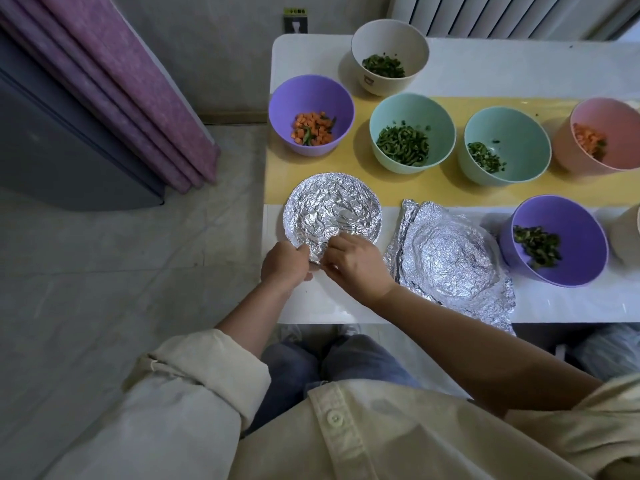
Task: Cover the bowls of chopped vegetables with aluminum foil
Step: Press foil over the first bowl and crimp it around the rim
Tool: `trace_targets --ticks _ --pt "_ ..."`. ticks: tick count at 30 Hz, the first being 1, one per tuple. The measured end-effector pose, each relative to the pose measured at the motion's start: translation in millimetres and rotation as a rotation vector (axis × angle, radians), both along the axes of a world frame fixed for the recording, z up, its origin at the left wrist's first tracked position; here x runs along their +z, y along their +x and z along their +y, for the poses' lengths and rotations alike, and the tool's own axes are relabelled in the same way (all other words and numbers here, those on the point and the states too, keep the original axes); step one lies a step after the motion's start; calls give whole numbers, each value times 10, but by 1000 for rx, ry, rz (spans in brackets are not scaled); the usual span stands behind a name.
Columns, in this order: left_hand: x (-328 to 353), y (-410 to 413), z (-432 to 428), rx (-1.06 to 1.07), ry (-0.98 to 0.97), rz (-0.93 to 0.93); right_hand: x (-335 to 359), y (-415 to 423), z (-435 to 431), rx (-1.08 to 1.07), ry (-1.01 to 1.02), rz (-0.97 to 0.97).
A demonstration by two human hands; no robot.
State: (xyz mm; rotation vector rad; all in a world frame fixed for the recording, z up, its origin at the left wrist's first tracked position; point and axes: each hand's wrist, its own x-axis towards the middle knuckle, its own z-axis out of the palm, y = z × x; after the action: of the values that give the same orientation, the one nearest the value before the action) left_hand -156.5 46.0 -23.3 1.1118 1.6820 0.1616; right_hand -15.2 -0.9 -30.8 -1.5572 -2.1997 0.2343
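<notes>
item 1: foil cover (332, 209). crinkled sheet moulded over a round bowl at the table's (519, 64) near corner. bowl itself is hidden under it, contents not visible. rim wrapped most of the way round; one loose fold at 6 o'clock.
item 2: left hand (284, 263). at approx 7 o'clock of the cover, fingers curled, thumb & fingertips clamped on the foil edge.
item 3: right hand (356, 261). at approx 5 o'clock, fingertips drawn together, pinching the same fold from the other side. hands nearly touching.
item 4: spare foil (453, 261). stack of creased sheets flat on the table at 4 o'clock of the cover, near edge overhanging the table front.
item 5: open bowls, 6 plainly in view, all w/ chopped veg, none covered. positions from the cover:
- purple bowl w/ carrot (287, 98) at 12
- cream bowl (381, 39) at 1
- teal bowl a (412, 109) at 1–2
- teal bowl b (512, 129) at 2
- pink bowl (609, 116) at 2–3, part cut off
- purple bowl w/ greens (568, 220) at 3, just beside the spare foil

step in hand (est.): finishing 1st bowl, crimping last fold under the rim.
next move (est.): press the fold tight, let go, peel one sheet off the spare foil w/o tearing it, centre it over the nearest open bowl, prob. the purple w/ greens. keep that bowl level.
</notes>
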Motion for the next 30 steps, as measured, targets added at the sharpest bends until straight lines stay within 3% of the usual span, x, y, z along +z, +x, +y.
trace_targets --ticks 7,16,23,26,30 --pt "22 -21 22 14 -44 -17 12 -22 25 -24 -1 16" --pt "-41 -15 -42 18 76 -66 1 -40 27 -39 5 37" --pt "24 -48 57 -9 60 -27 5 -112 65 -96 -6 65" --pt "39 -57 42 -43 -28 -82 3 -83 52 -71 -4 77" --pt "21 -119 59 -47 27 -80 30 54 5 27 -28 62"
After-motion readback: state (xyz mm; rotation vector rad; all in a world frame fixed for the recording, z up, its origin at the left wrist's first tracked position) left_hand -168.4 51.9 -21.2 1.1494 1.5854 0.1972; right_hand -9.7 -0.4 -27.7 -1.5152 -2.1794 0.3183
